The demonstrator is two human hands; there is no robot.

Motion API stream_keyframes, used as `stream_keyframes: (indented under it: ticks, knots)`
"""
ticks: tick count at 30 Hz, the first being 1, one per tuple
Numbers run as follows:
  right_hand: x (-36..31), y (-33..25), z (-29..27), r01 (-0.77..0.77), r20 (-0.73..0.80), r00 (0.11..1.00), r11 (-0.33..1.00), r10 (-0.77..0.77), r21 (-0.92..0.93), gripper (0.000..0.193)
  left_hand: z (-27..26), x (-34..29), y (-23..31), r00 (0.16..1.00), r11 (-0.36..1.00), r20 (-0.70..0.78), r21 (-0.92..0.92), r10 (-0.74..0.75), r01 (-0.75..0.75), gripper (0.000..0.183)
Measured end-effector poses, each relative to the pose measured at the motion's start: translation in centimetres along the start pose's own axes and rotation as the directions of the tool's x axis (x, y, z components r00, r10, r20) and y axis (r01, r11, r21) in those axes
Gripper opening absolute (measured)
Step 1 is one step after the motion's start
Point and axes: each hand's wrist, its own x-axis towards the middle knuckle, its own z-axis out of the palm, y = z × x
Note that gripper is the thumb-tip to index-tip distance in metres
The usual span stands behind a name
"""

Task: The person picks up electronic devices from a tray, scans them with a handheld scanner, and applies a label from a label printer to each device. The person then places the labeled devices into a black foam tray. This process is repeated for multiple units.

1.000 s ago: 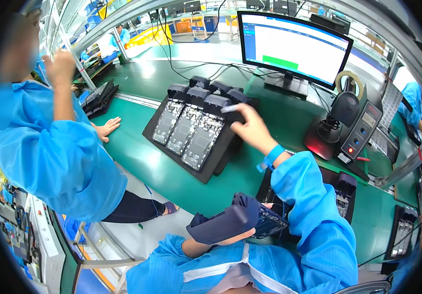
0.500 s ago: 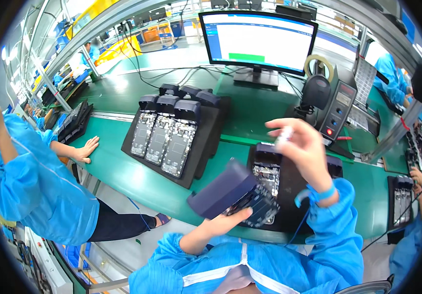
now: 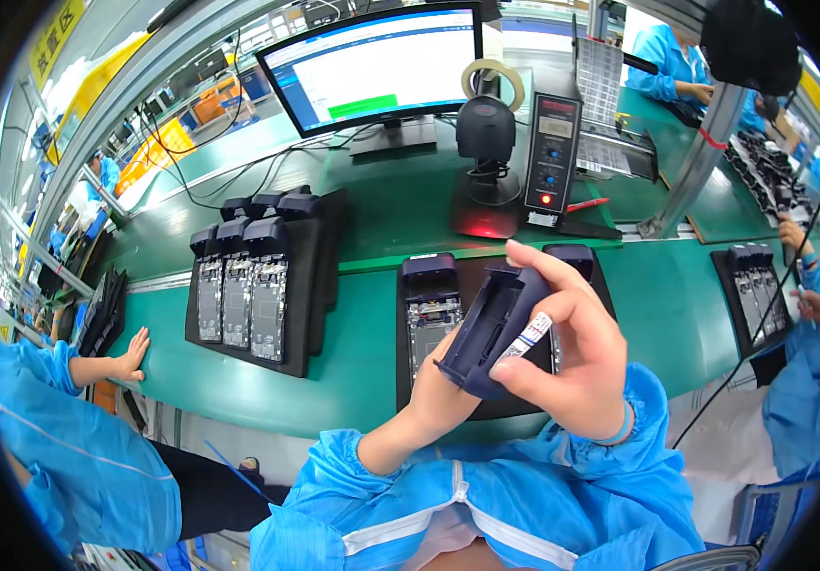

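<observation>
A dark blue handheld device [image 3: 482,319] with an open hollow end is tilted up in front of my chest. My left hand [image 3: 436,390] is closed round its lower left side. At its right, my right hand [image 3: 581,357] pinches a small white printed label [image 3: 527,335] between thumb and fingers, against the housing; I cannot tell whether it is stuck down. Behind my hands, another such device [image 3: 429,295] lies on a black foam mat [image 3: 472,271] with its circuit board bare. A further device [image 3: 570,255] is partly hidden by my right hand.
Several open devices [image 3: 238,295] lie on black mats to the left. A barcode scanner [image 3: 486,128] on a stand, a tape roll [image 3: 492,71], a control box [image 3: 553,157] and a monitor [image 3: 372,67] stand at the back. A co-worker's hand [image 3: 131,355] rests on the green bench at left.
My right hand has come down with the white label to the device. My left hand has turned the device so its hollow end shows. The view has shifted right.
</observation>
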Motion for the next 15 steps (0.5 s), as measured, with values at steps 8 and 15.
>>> stream_keyframes:
  ticks: [8,15]
  knots:
    - [-1.7,2.5,-0.8,-0.245,-0.16,0.941,0.927,0.298,0.285,0.108,-0.2,0.0,-1.7,0.986,0.997,0.162,0.055,0.05,-0.06,0.047]
    - [-9.5,9.3,-1.6,-0.616,-0.339,0.744,0.395,0.576,-0.682,0.087,0.8,2.2,-7.4,0.917,0.846,0.182,-0.353,-0.356,0.399,0.059]
